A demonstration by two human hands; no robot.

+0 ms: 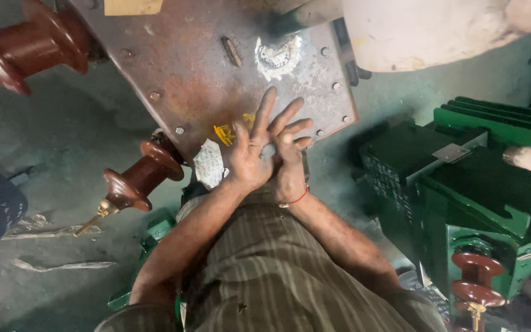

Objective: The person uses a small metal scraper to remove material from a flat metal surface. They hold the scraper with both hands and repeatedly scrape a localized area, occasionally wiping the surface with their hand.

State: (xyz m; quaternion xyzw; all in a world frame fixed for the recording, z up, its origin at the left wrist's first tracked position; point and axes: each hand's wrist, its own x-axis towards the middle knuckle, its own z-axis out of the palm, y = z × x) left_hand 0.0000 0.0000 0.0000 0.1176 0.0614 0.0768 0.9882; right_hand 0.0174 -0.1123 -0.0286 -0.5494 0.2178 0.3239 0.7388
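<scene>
My left hand (248,150) and my right hand (291,166) are pressed together at the near edge of a rusty steel cover plate (198,67). The left hand's fingers are spread and lie over the plate. My right hand, with a red thread on its wrist, sits against the left palm with its fingers partly behind the left hand's. A small grey thing (269,150) shows between the two hands; which hand holds it is unclear. Yellow scraps (224,133) and a white patterned packet (209,163) lie just left of the hands.
Brown ribbed insulators stick out from the plate at the near left (139,181) and far left (29,46). A green metal unit (493,184) with another brown insulator (477,276) stands to the right. A white drum (425,31) is at the top right. Scraps litter the concrete floor (56,135).
</scene>
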